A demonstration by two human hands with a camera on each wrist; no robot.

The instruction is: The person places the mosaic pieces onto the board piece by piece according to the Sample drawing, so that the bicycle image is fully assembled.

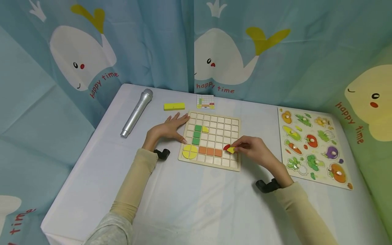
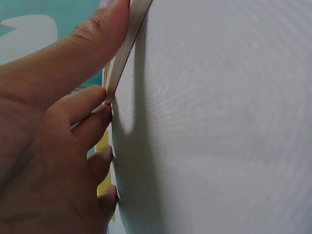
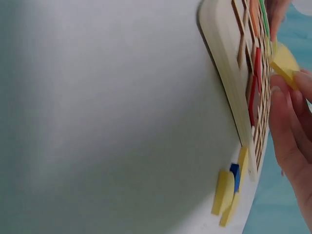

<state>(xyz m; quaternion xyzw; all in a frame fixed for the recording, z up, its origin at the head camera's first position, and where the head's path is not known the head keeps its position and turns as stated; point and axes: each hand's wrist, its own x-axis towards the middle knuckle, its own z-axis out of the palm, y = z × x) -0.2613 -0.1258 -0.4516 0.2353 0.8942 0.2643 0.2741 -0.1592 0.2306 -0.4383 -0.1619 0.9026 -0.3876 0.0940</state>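
A wooden grid board (image 1: pixel 209 164) lies on the table with coloured pieces in its cells. Green squares (image 1: pixel 196 134) form a column, orange squares (image 1: pixel 210 151) a row, and a yellow circle of quarter pieces (image 1: pixel 190 151) fills the near-left corner. My left hand (image 1: pixel 169 130) rests at the board's left edge, fingers spread and thumb (image 2: pixel 92 39) on the rim. Between thumb and fingers my right hand (image 1: pixel 254 149) pinches a yellow quarter-circle piece (image 3: pixel 285 59) above the board's right side. Under it, red pieces (image 3: pixel 255 87) sit on the grid, partly covered in the head view.
Yellow pieces (image 3: pixel 223 192) and a blue piece (image 3: pixel 235 176) lie beside the board. Behind it are a pattern card (image 1: pixel 205 101) and a yellow block (image 1: pixel 174 107). A silver microphone (image 1: pixel 136 113) lies left, a vegetable puzzle (image 1: pixel 306 134) right. Curtains (image 1: pixel 171 44) border the table.
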